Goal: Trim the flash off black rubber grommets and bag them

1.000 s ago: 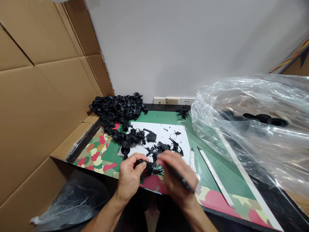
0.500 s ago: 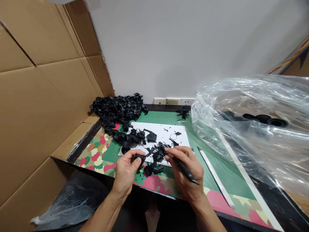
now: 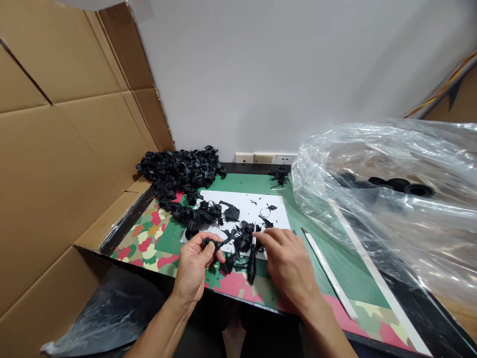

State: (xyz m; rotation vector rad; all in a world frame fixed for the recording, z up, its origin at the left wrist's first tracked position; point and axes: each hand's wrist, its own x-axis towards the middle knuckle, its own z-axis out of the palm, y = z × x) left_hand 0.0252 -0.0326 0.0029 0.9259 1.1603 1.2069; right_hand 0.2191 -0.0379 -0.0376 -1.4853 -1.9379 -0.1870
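My left hand [image 3: 194, 261] is closed, its thumb and fingers pinching a small black rubber part [image 3: 211, 243]. A dark strip sticks out from that part toward the right. My right hand [image 3: 288, 256] is palm down, with bent fingers gripping a black-handled craft knife [image 3: 252, 261] near the base of its blade. The knife's handle points toward the front edge, outside the palm. Black rubber scraps [image 3: 244, 237] lie between the hands, partly on a white sheet [image 3: 274, 233]. More black ribbed parts [image 3: 199, 215] lie beyond my left hand.
A large heap of black parts [image 3: 179, 171] fills the back left corner beside cardboard [image 3: 74, 149]. On the right, a clear plastic bag [image 3: 357, 219] holds black round pieces [image 3: 419, 190]. A white strip with a dark tip [image 3: 330, 276] lies on the green mat [image 3: 357, 268].
My right hand has turned palm down, and the knife handle has swung out of its palm to point toward the front edge. The left hand has turned the part slightly.
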